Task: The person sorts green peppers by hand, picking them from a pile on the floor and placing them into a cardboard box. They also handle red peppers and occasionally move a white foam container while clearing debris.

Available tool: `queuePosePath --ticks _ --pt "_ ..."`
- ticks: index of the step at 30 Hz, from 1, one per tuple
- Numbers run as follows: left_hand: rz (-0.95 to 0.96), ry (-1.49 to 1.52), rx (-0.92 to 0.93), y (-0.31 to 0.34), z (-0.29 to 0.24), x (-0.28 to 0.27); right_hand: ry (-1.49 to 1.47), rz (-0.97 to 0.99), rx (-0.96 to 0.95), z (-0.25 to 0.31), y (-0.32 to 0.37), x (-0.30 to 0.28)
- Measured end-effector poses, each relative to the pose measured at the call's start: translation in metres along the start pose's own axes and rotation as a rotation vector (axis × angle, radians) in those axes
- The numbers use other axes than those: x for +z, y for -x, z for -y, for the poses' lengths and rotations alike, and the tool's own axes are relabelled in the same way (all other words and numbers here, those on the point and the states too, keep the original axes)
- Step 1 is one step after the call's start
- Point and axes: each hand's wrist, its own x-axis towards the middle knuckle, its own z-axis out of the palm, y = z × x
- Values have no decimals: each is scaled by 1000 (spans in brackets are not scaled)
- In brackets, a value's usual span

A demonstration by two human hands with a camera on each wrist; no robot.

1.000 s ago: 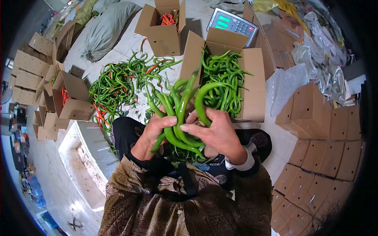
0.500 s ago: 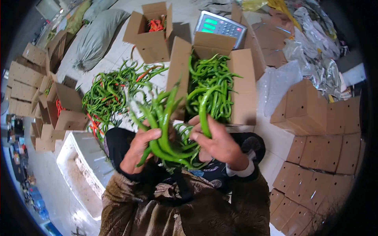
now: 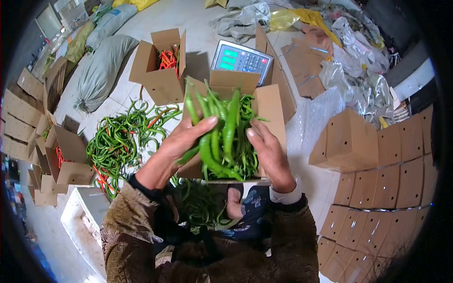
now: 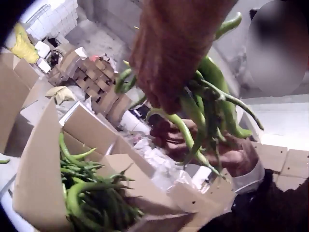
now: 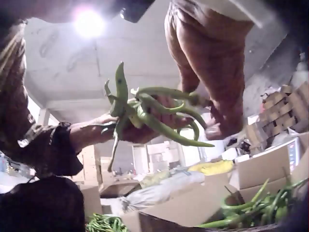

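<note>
A bunch of long green chili peppers (image 3: 222, 137) is gripped in my left hand (image 3: 181, 139), its thumb lying across the front, over the open carton (image 3: 273, 106). More green peppers (image 4: 96, 193) fill that carton below. My right hand (image 3: 272, 153) is at the right side of the bunch, fingers fairly straight and the thumb near the peppers. In the right wrist view, the right hand's fingers (image 5: 219, 116) point down beside the pepper tips. The left wrist view has the right hand (image 4: 236, 157) behind the bunch, partly covered by it.
Green and some red peppers (image 3: 115, 141) lie piled on the floor at left. A carton of red peppers (image 3: 165, 87) and a digital scale (image 3: 243, 61) stand beyond. Stacked cartons (image 3: 377, 188) line the right; a white foam box (image 3: 78, 212) is at lower left.
Both hands have moved forward from over the lap to above the carton, the left carrying the bunch. The curved pepper earlier pinched in the right hand no longer shows there separately.
</note>
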Motion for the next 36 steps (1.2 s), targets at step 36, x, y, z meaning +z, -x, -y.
queuePosePath --ticks 36 --pt "-207 332 -42 21 30 -82 -182 403 268 23 11 24"
